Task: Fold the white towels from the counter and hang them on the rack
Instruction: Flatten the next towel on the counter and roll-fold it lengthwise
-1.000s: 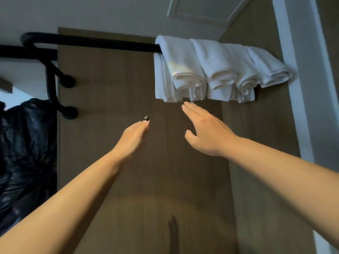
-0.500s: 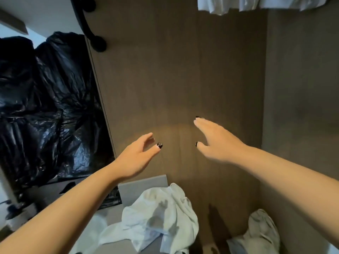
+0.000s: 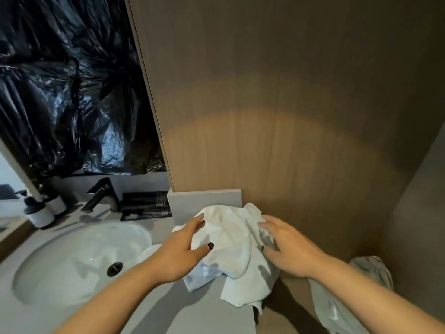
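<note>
A crumpled white towel (image 3: 231, 239) lies in a heap at the right end of the grey counter (image 3: 192, 307), partly hanging over its right edge. My left hand (image 3: 183, 249) hovers at the towel's left side with fingers spread and relaxed. Spread the same way, my right hand (image 3: 286, 247) reaches in at the right side, fingertips at the cloth. Neither hand grips the towel. The rack and the hung towels are out of view above.
A white sink basin (image 3: 79, 261) with a black drain sits left of the towel, a black tap (image 3: 98, 194) and two white bottles (image 3: 45, 210) behind it. Black plastic (image 3: 67, 92) covers the mirror. A wood panel wall (image 3: 277, 116) rises behind. More white cloth (image 3: 356, 292) lies low at the right.
The view has swung down from the rack with folded towels to the counter. Both hands have dropped from near the hung towels to the crumpled towel.
</note>
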The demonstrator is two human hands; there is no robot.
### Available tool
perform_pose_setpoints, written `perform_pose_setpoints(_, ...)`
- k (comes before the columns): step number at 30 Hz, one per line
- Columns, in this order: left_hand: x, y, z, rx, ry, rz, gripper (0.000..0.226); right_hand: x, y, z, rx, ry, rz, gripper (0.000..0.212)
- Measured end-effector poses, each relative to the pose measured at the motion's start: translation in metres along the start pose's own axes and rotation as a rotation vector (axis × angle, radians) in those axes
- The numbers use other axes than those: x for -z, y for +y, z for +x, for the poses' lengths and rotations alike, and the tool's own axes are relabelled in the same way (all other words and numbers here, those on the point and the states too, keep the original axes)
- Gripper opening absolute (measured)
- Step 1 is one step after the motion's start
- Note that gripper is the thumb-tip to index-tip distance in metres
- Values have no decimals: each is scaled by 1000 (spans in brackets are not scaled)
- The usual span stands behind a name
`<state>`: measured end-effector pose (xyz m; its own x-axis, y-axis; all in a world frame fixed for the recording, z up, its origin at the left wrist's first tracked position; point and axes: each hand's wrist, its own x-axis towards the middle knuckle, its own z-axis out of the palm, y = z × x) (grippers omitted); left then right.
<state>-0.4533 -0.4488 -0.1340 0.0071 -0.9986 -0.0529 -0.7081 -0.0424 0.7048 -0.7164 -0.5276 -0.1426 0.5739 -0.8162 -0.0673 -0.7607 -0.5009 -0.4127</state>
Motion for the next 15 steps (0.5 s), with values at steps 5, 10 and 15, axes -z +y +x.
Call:
perform_pose_setpoints(5, -33, -44, 13, 187, 144, -239, 84, -38, 12, 44, 60, -89, 72, 80)
perform_pose_setpoints(10, -71, -63, 8, 353, 295, -470, 89, -81, -11, 93, 77, -158, -151, 114)
perform_pose_setpoints(15, -88, -75, 8, 399, 303, -341, 80, -145, -6, 126, 41, -207, -349, 140)
